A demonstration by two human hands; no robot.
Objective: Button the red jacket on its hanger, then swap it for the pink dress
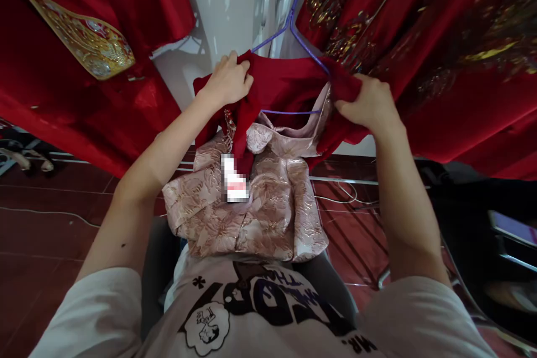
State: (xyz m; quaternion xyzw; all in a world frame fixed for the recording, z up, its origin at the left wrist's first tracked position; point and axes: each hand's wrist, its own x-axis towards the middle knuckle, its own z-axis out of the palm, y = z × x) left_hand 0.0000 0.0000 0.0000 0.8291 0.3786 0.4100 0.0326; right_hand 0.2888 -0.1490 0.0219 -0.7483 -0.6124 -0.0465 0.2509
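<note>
A red garment [289,75] hangs on a purple wire hanger [289,25] in front of me. At its left shoulder, my left hand [230,79] is closed on the red cloth. My right hand [369,102] grips the same garment at its right shoulder, thumb toward the neckline. Below the neckline, a shiny pink brocade garment [264,207] lies across my lap; I cannot tell how it joins the red cloth. A beaded trim [229,130] shows under my left hand. A blurred white tag [235,182] hangs over the brocade.
Red gowns with gold embroidery [98,47] hang at the left, and more sequinned red garments [419,39] hang at the right. A pale cable [348,196] lies on the red tiled floor [54,257]. At the far right, a phone-like device [514,226] rests near a dark seat.
</note>
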